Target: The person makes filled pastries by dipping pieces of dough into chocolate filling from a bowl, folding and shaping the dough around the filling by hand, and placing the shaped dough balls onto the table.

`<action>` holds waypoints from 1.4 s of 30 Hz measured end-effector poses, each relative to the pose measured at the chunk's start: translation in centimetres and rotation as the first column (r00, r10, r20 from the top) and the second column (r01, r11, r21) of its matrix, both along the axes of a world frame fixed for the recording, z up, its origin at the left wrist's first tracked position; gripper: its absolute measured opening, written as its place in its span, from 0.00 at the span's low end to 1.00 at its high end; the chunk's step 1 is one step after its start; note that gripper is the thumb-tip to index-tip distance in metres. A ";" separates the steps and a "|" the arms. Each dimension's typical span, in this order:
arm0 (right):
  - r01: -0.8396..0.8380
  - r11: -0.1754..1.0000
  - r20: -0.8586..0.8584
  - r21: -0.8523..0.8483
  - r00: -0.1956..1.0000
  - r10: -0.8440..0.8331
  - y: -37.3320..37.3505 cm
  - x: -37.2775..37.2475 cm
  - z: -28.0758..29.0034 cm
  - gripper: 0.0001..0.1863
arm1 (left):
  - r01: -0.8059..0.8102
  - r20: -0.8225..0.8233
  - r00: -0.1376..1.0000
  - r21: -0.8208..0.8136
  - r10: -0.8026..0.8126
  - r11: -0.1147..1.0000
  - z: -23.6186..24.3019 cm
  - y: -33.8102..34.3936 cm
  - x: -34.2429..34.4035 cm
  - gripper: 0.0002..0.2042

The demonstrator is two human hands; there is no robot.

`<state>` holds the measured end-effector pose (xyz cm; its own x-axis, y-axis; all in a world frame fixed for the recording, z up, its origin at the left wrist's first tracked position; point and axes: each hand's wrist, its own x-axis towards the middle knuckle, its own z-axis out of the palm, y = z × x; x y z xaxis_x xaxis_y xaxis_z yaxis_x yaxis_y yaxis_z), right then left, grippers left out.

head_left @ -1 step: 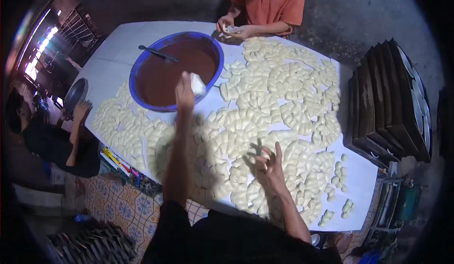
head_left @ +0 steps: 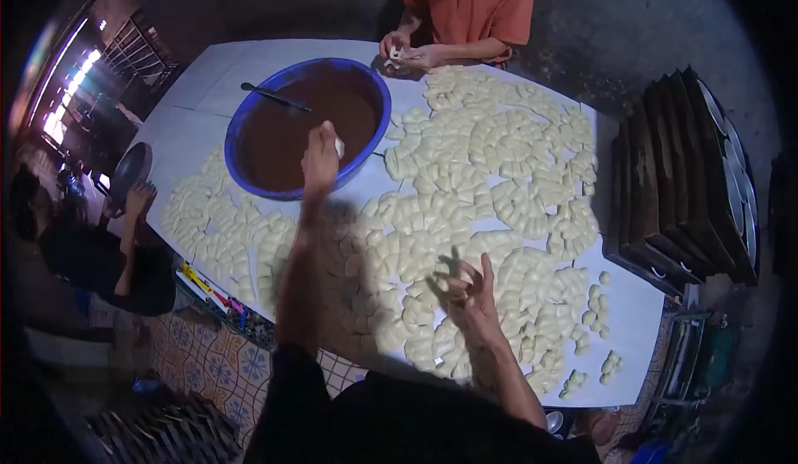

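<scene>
Dough Work Well Advanced; Basin Holds Ample Brown Filling

Position: my left hand (head_left: 322,160) is at the near right rim of a round blue plastic basin (head_left: 385,115), its fingers drawn narrow round a small white lump (head_left: 339,148), probably dough and mostly hidden. My right hand (head_left: 476,302) is over the white flat-topped desk (head_left: 195,81) toward its near edge, fingers spread wide, nothing visibly gripped; I cannot tell whether a fingertip touches anything beneath.

Done: pale cream, plump dough pieces (head_left: 515,135) cover most of the desk, from the left edge to the right and nearly to the far edge. I judge the shaping well along.

Left: the smooth brown filling (head_left: 283,148) spreads broadly across the basin, which stands left of centre near the far edge, so I judge more pieces could be made. The dark rectangular trays (head_left: 657,181) stand stacked beside the right edge; whether they are loaded cannot be told.

Count: basin, one; dark long-handled utensil (head_left: 274,96) in it, one; dark round pan (head_left: 133,169) at the left edge, one; co-workers, two, one in an orange shirt (head_left: 470,7) at the far edge, one at the left. Trays, several, overlapping; dough pieces, too crowded to count, with two small clusters near the front right corner.
</scene>
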<state>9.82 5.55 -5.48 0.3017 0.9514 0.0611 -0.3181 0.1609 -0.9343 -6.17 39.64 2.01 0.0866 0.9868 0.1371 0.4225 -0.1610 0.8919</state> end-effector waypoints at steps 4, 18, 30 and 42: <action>-0.036 0.999 -0.084 -0.031 0.996 0.033 -0.7 0.7 -1.6 0.43 | 0.263 -0.445 0.808 -0.313 -0.386 0.912 -0.3 3.5 0.6 0.38; 0.041 0.932 -0.539 -0.360 0.806 -0.243 -3.9 0.4 -2.4 0.14 | 0.669 0.794 0.603 -0.557 0.078 0.493 -4.0 -28.2 5.4 0.46; 0.413 0.910 0.223 0.045 0.884 -0.412 -14.6 4.9 3.7 0.09 | 0.689 0.433 0.719 -0.337 -0.544 0.642 -2.1 -40.0 8.2 0.13; 0.727 0.674 0.587 -0.130 0.604 -0.539 -28.4 6.6 2.4 0.27 | 0.793 0.145 0.609 -0.078 -0.780 0.604 -3.7 -51.6 14.9 0.33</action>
